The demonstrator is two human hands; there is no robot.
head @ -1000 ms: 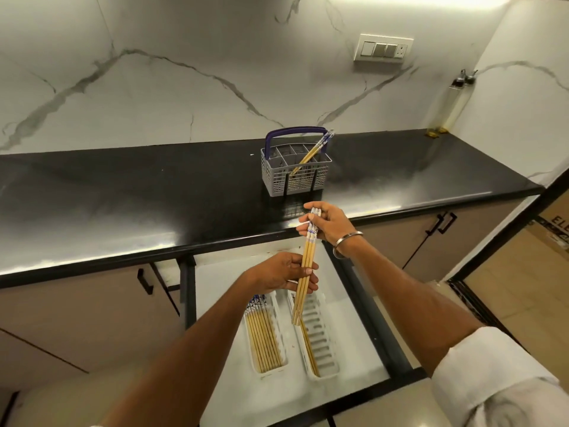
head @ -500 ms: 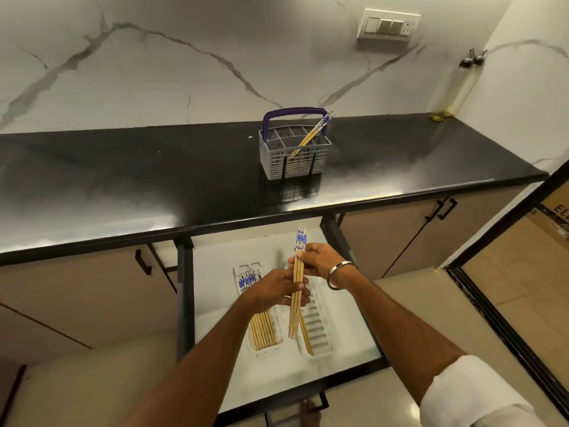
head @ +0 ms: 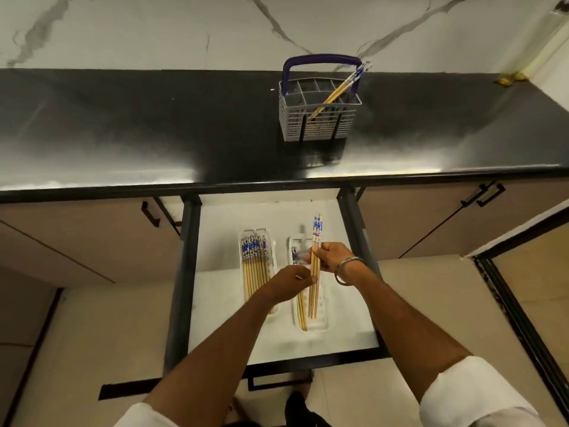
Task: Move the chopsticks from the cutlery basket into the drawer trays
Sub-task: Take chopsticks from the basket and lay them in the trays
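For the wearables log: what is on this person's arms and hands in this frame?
Both forearms are bare. White sleeves sit pushed up near the elbows, one on the left arm and one on the right arm. A plain silver metal bangle circles the right wrist. The left hand and right hand wear no gloves; no rings or watch are visible.

The cutlery basket (head: pixel 318 117) stands on the counter (head: pixel 154 127) toward its back, right of centre, with a few chopsticks (head: pixel 340 89) leaning in it toward the right. Below the counter's front edge the open drawer (head: pixel 221 318) holds two trays side by side: the left tray (head: pixel 257 237) with a row of chopsticks (head: pixel 255 269) lying in it, the right tray (head: pixel 320 325) with fewer. Above the right tray, the left hand (head: pixel 289 286) and right hand (head: pixel 334 257) hold a bundle of chopsticks (head: pixel 315 263), the left nearer the drawer front.
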